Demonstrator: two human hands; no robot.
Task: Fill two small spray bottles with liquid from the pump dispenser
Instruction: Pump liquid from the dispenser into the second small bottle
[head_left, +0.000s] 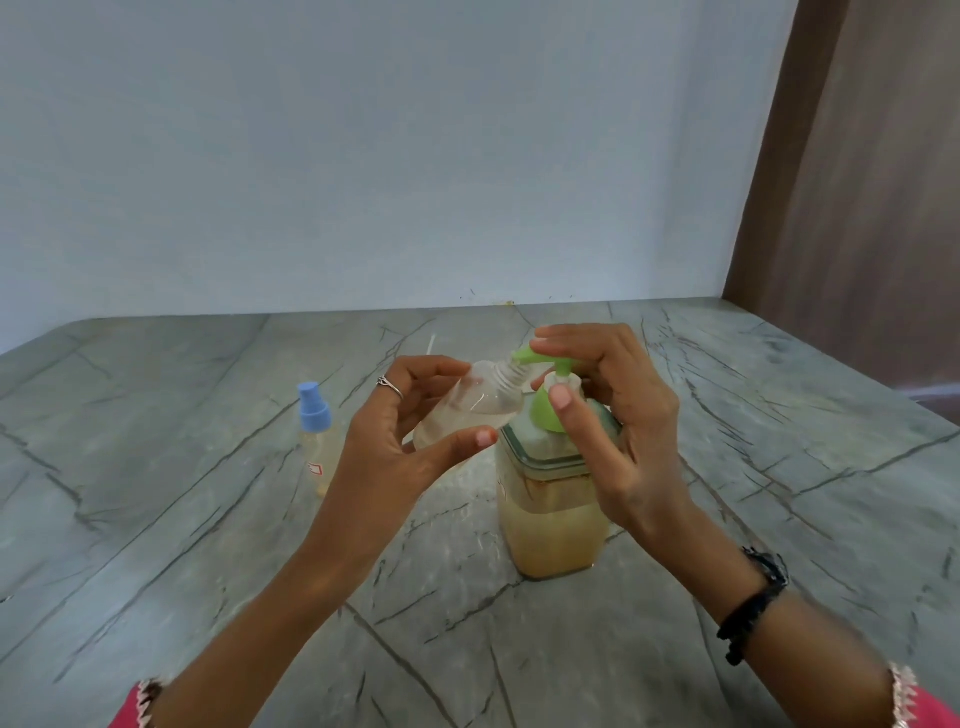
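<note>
The left hand (410, 431) grips the uncapped bottle (467, 410) tilted, mouth under the pump dispenser (550, 467) spout to catch liquid (presumably); right hand (613, 415), fingers straight, presses the pump head. The capped bottle (317, 441) stands left of the hands.

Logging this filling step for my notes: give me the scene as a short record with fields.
surface: grey veined counter
dispenser: clear jar of yellowish liquid, green pump
open bottle: tilted, neck at the pump spout, held by left hand
right hand: fingers on the pump head
capped bottle: blue sprayer, stands upright at left
loose item: white straw-like piece near the wall
</note>
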